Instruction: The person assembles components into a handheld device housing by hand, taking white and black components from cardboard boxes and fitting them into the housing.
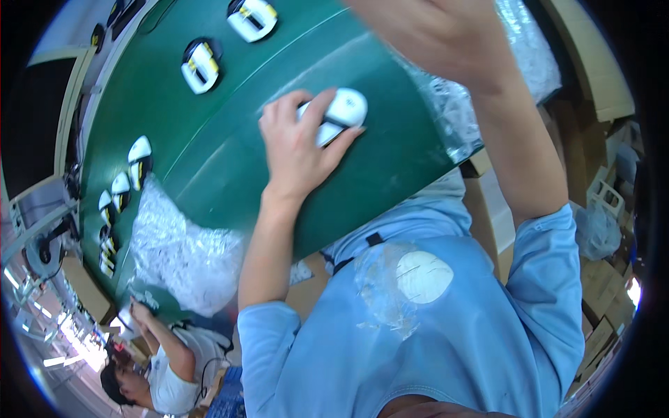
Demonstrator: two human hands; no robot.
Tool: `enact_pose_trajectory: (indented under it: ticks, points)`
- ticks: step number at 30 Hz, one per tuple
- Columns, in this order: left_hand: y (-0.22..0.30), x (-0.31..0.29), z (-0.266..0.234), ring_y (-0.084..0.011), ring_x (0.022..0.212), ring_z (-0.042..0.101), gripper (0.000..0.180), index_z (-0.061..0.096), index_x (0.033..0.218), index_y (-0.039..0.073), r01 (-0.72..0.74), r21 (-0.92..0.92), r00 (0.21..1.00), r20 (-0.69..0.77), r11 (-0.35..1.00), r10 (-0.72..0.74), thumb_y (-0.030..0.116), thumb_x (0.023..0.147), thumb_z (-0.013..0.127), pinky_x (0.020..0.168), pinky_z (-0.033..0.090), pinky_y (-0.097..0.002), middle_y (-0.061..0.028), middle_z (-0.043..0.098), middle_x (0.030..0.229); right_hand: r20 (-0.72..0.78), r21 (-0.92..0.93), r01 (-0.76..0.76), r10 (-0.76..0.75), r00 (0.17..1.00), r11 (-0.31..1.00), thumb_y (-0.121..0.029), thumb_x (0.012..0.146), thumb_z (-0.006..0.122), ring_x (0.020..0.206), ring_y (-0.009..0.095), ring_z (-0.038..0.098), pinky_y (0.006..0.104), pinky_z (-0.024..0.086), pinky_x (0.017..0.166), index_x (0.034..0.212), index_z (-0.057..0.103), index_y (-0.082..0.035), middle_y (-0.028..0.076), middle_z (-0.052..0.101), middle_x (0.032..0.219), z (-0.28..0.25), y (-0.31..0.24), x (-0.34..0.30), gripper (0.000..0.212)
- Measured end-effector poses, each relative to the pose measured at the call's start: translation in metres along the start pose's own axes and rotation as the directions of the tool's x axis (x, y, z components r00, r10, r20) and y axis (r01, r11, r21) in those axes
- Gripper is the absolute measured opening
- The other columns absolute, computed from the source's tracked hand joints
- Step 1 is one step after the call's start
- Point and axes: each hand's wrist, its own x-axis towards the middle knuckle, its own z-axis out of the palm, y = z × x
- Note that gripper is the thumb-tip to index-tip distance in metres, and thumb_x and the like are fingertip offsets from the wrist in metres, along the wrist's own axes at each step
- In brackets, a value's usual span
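Green belt (230,160): it runs from 7 to 1 o'clock under your hands.
Left hand (296,143): your fingers are curled over a white oval device (343,111) lying on the belt, just above centre.
Right hand (425,35): raised at 12 o'clock, blurred; I cannot tell its grip.
Plastic bags (182,254): heaped at 8 o'clock.

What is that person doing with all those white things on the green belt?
A person in a light blue shirt rests the left hand on a white rounded device lying on the green conveyor belt. The right hand is raised above the belt, blurred, and seems to hold nothing. More white devices lie further along the belt, a heap of clear plastic bags sits at its edge, and a co-worker works nearby.
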Motion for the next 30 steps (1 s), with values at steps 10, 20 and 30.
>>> enact_pose_trajectory:
  ticks: [10,20,30]
  points:
    - [-0.179,-0.008,-0.120,-0.0383,0.107,0.065,0.060,0.075,0.135,0.013,0.431,0.664,0.895,-0.402,0.611,-0.193,0.055,0.093,0.079,0.099,0.048,-0.0490,-0.0191,0.072,0.119,0.374,-0.535,-0.370,0.606,0.703,0.759,-0.038,0.095,0.077,0.092,0.028,0.072,0.0421,0.057,0.077,0.097,0.075,-0.011,0.007,0.073,0.091,-0.103,0.051,-0.163,0.027]
    - [-0.146,0.071,-0.049,-0.0484,0.125,0.062,0.096,0.061,0.142,-0.003,0.512,0.509,0.858,-0.274,0.692,-0.434,0.069,0.082,0.082,0.111,0.045,-0.0546,-0.0285,0.069,0.132,0.285,-0.694,-0.315,0.649,0.705,0.647,-0.026,0.098,0.071,0.100,0.033,0.070,0.0468,0.058,0.080,0.098,0.070,-0.010,0.009,0.071,0.096,-0.085,0.056,-0.182,0.017]
    - [-0.072,0.030,-0.060,-0.0409,0.107,0.062,0.073,0.057,0.139,-0.006,0.145,0.140,0.976,-0.185,0.979,-0.118,0.026,0.081,0.089,0.094,0.051,-0.0495,-0.0232,0.064,0.120,-0.051,-0.149,-0.707,0.708,0.704,0.692,-0.001,0.100,0.069,0.090,0.020,0.067,0.0332,0.051,0.077,0.110,0.075,-0.004,0.009,0.073,0.100,-0.088,-0.023,-0.162,0.013]
